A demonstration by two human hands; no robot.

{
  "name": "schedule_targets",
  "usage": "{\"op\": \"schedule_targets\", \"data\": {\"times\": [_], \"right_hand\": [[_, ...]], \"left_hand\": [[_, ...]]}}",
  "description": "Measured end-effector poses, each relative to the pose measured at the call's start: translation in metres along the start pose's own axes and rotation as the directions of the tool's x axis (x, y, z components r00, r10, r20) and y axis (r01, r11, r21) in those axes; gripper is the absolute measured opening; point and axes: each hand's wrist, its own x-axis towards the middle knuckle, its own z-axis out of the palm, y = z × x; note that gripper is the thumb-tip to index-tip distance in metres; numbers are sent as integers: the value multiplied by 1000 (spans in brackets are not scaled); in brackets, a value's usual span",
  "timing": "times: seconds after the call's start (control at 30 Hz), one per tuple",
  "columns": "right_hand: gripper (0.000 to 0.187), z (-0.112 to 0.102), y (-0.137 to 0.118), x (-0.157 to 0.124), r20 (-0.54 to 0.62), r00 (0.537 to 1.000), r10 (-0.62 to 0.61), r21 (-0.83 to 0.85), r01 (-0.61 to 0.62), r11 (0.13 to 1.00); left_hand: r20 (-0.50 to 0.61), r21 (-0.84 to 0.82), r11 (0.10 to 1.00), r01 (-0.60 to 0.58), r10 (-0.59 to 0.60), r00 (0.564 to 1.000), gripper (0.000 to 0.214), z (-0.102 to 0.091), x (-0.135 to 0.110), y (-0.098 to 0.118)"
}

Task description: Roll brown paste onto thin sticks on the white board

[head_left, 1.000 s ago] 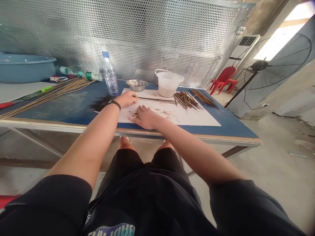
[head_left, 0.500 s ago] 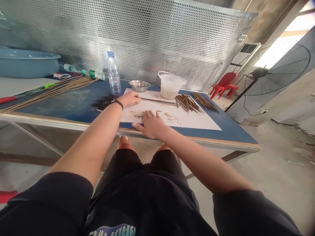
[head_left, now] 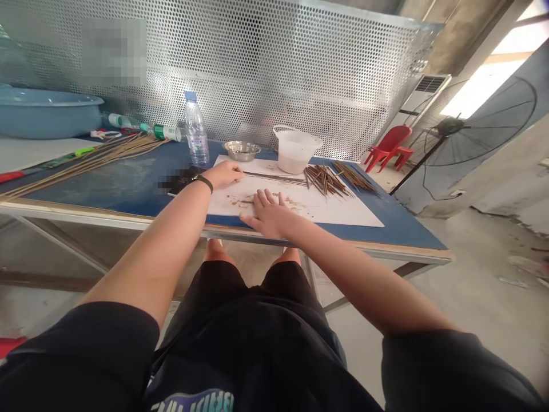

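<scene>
Sticks held by left hand, right hand flat
Left hand closed on the left end of the sticks, which lie across white sheet on tabletop; right hand open, fingers spread, grasping nothing, at near edge. These sticks look light, stiff, brittle; likely best pinched mid-length. Stick pile right, water bottle far, label unreadable.

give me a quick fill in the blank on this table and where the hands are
The left hand wears a dark band on its ____. The right hand lies flat, its fingers spread on a sheet coloured ____. Between the water bottle and the white tub stands a small metal ____.
Missing words: wrist; white; bowl.
</scene>
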Motion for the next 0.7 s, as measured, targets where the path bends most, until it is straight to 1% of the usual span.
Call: {"op": "schedule_targets", "data": {"times": [0.1, 0.2, 0.27, 0.43, 0.53, 0.6, 0.7], "right_hand": [[123, 10, 0, -22, -29, 998, -58, 28, 59, 998], [122, 13, 1, -21, -60, 996, -62, 36, 64, 997], [119, 9, 4, -8, -70, 997, -42, 32, 44, 999], [111, -7, 22, 38, -40, 998, 39, 29, -38, 999], [108, -9, 31, 48, -39, 999, 20, 35, -18, 999], [110, -6, 35, 44, -41, 999, -11, 31, 12, 999], [115, 0, 38, 23, -52, 997, -54, 31, 56, 998]], "left_hand": [[-11, 20, 1000, 10, -9, 1000, 20, -1, -1, 2], [-12, 21, 1000, 12, -12, 1000, 20, -1, -1, 1], [-9, 2, 1000, 6, -6, 1000, 19, -1, -1, -1], [2, -19, 1000, -9, 9, 1000, 22, 0, 1, -5], [7, -11, 1000, -10, 10, 1000, 26, -1, 2, -6], [4, -9, 1000, -18, 18, 1000, 27, -1, 3, -8], [14, 2, 1000, -26, 26, 1000, 27, -1, 8, -13]]}}
